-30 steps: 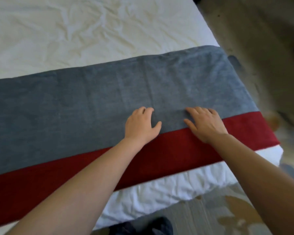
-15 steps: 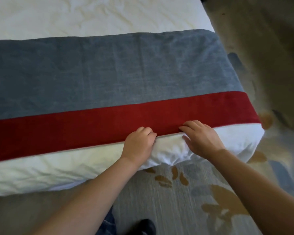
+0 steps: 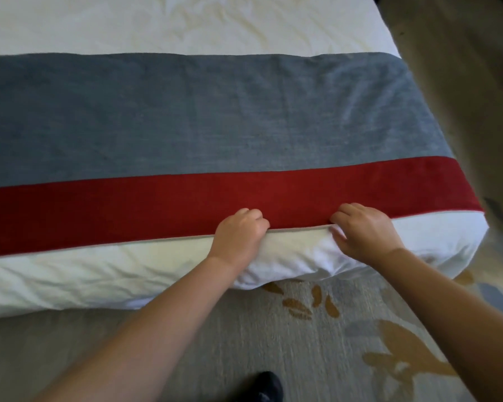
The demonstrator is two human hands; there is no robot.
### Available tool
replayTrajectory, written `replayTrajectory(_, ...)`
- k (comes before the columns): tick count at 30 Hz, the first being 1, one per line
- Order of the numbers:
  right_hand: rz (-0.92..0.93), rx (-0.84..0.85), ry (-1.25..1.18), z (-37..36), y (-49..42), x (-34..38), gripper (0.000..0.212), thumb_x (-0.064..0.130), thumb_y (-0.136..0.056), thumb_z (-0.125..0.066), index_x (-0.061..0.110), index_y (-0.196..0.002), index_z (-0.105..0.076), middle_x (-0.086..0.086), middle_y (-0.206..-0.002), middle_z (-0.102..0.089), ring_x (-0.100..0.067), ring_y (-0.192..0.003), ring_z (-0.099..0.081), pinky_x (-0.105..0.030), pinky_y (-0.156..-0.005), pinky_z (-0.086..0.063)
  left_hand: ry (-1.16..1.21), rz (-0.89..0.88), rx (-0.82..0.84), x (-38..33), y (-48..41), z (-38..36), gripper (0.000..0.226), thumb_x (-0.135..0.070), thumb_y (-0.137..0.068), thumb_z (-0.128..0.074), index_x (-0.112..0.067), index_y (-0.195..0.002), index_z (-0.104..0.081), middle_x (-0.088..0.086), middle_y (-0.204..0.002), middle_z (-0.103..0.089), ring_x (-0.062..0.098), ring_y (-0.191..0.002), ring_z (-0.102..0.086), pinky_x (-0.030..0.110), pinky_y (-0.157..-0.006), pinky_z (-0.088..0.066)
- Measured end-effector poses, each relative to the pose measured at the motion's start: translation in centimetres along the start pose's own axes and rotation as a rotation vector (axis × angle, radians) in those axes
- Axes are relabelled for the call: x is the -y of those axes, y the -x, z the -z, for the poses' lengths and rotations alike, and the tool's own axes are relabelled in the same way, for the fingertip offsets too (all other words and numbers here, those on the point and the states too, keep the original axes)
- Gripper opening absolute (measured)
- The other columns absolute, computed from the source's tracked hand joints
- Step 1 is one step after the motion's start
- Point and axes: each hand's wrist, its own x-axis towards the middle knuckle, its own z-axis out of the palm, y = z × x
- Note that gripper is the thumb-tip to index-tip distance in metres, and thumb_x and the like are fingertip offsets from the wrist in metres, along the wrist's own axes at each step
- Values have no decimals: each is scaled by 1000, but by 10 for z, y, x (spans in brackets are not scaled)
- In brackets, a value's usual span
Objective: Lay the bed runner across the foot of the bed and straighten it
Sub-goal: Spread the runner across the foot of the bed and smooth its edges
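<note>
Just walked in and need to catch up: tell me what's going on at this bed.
A person stands at the foot of the bed. The left grip and right grip, fingers curled, each hold the near red hem of the bed runner. The runner already lies across the bed, grey band far, red band near, fairly flat, reaching the bed's right edge. Straightening looks under way, not clearly finished.

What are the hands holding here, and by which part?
The left hand and the right hand each grip the runner by the hem of its near red edge.
</note>
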Motion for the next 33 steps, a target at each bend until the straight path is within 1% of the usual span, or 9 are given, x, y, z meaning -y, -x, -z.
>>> replayTrajectory(6, 141, -28, -150, -5, -64, 147, 13, 15, -71, -76, 7, -69, -65, -8, -68, -61, -30, -61, -61, -32, -41, -46, -85, 78, -4, 127, 75, 38, 17, -14, -88, -56, -17, -96, -70, -4, -91, -63, 17, -87, -55, 34, -66, -51)
replayTrajectory(8, 176, -32, -206, -8, -90, 201, 11, 19, -78, -68, 8, -78, -66, -8, -77, -62, -31, -70, -62, -33, -48, -47, -111, 142, -11, 171, 100, 56, 18, -16, -89, -55, -17, -99, -70, -3, -94, -63, 19, -90, -55, 36, -68, -51)
replayTrajectory(11, 210, -21, -290, -9, -126, 280, 24, 31, -88, -54, 15, -102, -65, -2, -97, -61, -24, -90, -59, -34, -62, -49, -142, 250, -19, 232, 139, 82, 20, -17, -89, -54, -17, -101, -70, -3, -97, -63, 19, -94, -56, 38, -71, -51)
replayTrajectory(14, 222, -6, -376, -6, -152, 342, 25, 29, -89, -54, 17, -109, -64, -1, -101, -61, -22, -96, -57, -34, -65, -50, -134, 339, -37, 276, 173, 96, 19, -12, -85, -57, -14, -97, -71, -1, -92, -64, 20, -90, -57, 38, -69, -52)
replayTrajectory(18, 123, 87, -336, -7, -159, 377, 20, 11, -82, -53, 17, -94, -69, 2, -91, -62, -20, -88, -59, -34, -63, -49, -90, 328, -25, 291, 198, 97, 7, -7, -74, -69, -11, -78, -73, 3, -76, -63, 23, -75, -60, 37, -58, -52)
replayTrajectory(22, 118, 119, -309, -3, -157, 378, 16, 16, -81, -56, 16, -92, -68, 2, -91, -63, -20, -86, -60, -35, -65, -50, -58, 224, -34, 298, 205, 99, 12, -4, -62, -78, -14, -65, -71, -1, -64, -60, 19, -61, -58, 31, -44, -50)
replayTrajectory(25, 176, 150, -236, 6, -166, 392, 16, 26, -81, -55, 21, -94, -63, 6, -92, -61, -17, -86, -59, -32, -63, -50, -78, 189, -64, 318, 215, 104, 9, -7, -68, -76, -14, -70, -71, -1, -68, -62, 18, -65, -59, 32, -46, -50)
replayTrajectory(29, 302, 140, -299, 14, -180, 445, 23, 38, -85, -55, 25, -103, -58, 6, -97, -59, -16, -90, -57, -28, -62, -44, -98, 242, -73, 363, 243, 122, 10, -7, -74, -72, -10, -83, -73, 2, -79, -66, 22, -73, -62, 35, -55, -53)
replayTrajectory(33, 362, 105, -332, 18, -203, 509, 23, 32, -89, -52, 19, -107, -59, 2, -102, -59, -19, -94, -57, -34, -67, -50, -155, 387, -74, 424, 277, 145, 23, -8, -84, -58, -11, -104, -70, 3, -99, -66, 23, -94, -59, 38, -73, -51)
